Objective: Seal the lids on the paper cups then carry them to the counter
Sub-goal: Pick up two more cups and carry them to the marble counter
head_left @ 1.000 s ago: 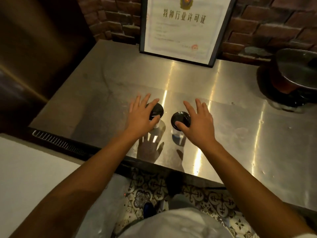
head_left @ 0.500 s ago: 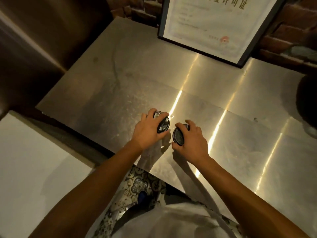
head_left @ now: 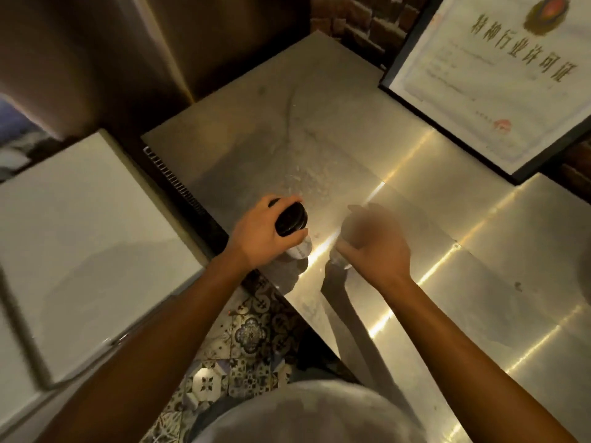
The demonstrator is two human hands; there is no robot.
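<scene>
Across the frame from 12 o'clock down to 4 o'clock lies a steel counter, its surface streaked with bright reflections. At 9 o'clock a pale flat panel sits beside the counter, separated from it by a dark gap. At 2 o'clock a framed certificate leans against a brick wall and stands on the counter's far edge. At 6 o'clock patterned floor tiles show between the two forearms, above a white garment.

Near the centre, toward 9 o'clock, the left hand grips a paper cup from the side; fingers and thumb curl round its black lid, and the cup tilts, its pale wall visible below the lid. Whether the cup's base touches the counter cannot be told.

Just beside it, toward 3 o'clock, the right hand is smeared by motion blur. A pale edge shows beneath its palm, likely a second cup, largely hidden. Whether these fingers are curled or spread cannot be told
</scene>
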